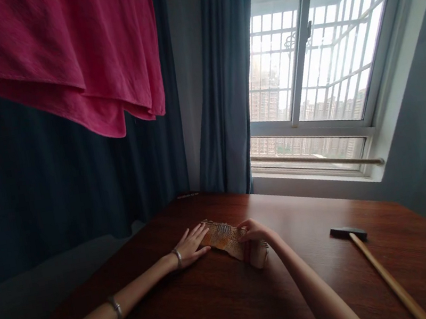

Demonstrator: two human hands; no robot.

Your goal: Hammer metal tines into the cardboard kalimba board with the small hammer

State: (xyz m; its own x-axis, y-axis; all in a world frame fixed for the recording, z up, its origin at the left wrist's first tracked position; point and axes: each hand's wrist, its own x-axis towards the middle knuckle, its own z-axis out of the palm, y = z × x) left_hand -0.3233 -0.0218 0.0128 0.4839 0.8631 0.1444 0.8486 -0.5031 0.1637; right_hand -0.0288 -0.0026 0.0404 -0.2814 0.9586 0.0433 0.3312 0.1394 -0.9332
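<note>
A rough, pale tan piece that looks like wood or bark (pixel 232 245) lies on the brown table in front of me. A short row of thin dark nail-like bits (pixel 224 228) shows along its far edge. Across its left end rests my left hand (pixel 192 246), fingers stretched out and spread. My right hand (pixel 255 231) is over the right part, its fingers bent and drawn together against the surface. What those fingertips pinch, if anything, is too small to tell. To the right lies a hammer (pixel 378 262) with a black head and a long wooden handle, apart from both hands.
The glossy wooden table (pixel 312 273) reaches back to a blue curtain (pixel 216 126) and a barred window (pixel 302 59). A pink towel (pixel 60 59) hangs at the upper left, above the table's height. A small dark object (pixel 188 195) sits at the far corner.
</note>
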